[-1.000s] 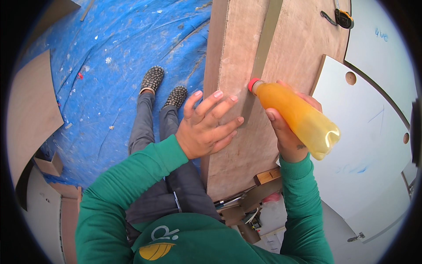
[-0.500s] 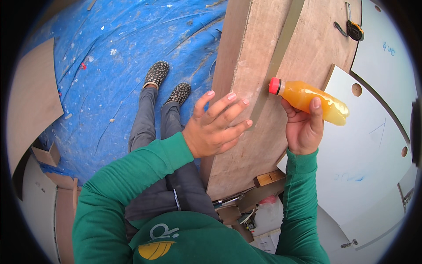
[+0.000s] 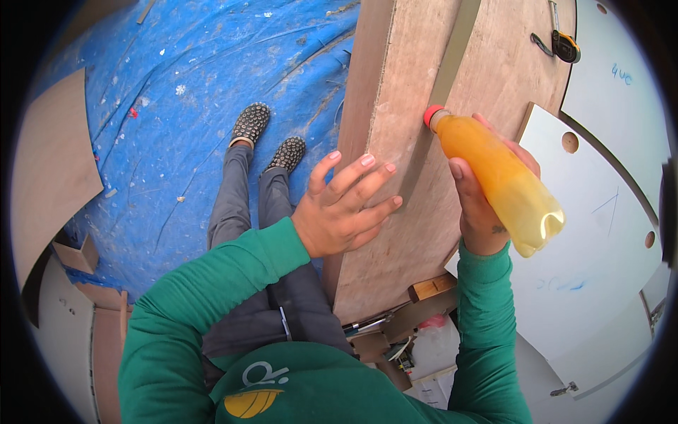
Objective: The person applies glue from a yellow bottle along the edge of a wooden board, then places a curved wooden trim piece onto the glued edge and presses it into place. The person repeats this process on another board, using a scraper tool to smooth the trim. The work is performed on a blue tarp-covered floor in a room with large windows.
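Note:
My right hand (image 3: 486, 212) grips a clear plastic bottle (image 3: 494, 169) of orange-yellow liquid, with thumb on one side and fingers round the other. Its red cap (image 3: 433, 115) is on and points up and to the left; the base tilts toward me, where the liquid looks paler. My left hand (image 3: 346, 208) is spread with nothing in it, beside the edge of a plywood workbench (image 3: 395, 141). A gap separates that hand from the bottle.
A tape measure (image 3: 565, 46) lies at the bench's far right. White panels (image 3: 586, 233) with round holes cover the right side. A wooden block (image 3: 432, 287) and assorted tools sit nearer me. Blue tarp (image 3: 176, 127) covers the floor; a curved board (image 3: 56, 155) stands left.
The bottle has turned in my right hand, its base swinging down toward me and its cap shifting slightly up and left. My left hand has barely moved.

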The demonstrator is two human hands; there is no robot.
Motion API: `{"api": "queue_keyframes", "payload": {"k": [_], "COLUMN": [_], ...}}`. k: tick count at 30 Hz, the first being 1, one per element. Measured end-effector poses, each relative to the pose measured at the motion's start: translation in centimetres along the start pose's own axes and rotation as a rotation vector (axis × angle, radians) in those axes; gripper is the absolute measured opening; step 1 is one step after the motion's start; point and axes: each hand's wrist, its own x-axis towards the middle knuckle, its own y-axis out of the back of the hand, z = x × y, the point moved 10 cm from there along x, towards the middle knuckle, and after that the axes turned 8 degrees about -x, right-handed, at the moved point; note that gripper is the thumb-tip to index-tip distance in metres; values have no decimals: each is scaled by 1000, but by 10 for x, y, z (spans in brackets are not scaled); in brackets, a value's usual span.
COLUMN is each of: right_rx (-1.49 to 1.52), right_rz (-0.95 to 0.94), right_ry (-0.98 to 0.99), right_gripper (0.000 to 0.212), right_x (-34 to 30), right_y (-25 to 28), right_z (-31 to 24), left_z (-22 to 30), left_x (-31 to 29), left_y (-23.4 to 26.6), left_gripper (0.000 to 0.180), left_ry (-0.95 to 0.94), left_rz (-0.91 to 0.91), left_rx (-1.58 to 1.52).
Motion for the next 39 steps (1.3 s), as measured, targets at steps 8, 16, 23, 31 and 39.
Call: {"api": "queue_keyframes", "payload": {"k": [8,16,23,31,39], "right_rx": [-60,-189,-29,56,19], "right_rz": [-44,-15,51,169,90], "right_ry": [-2,105,12,127,110], "right_gripper": [55,46,35,25,35], "right_x": [-22,31,28,97,133], "right_y": [-2,-1,1,8,12], "right_z": [-7,-14,-11,-20,-2], "left_z": [-1,-1,-1,-2,-2], "left_x": [0,-1,-2,-2,-3], "left_y": [0,1,-1,-1,-2], "left_gripper": [47,49,52,53,54], "left_ry": [-15,-27,-34,-39,-28], "left_rz": [17,-2,-9,-13,-11], "left_rx": [4,-1,-5,-17,-28]}}
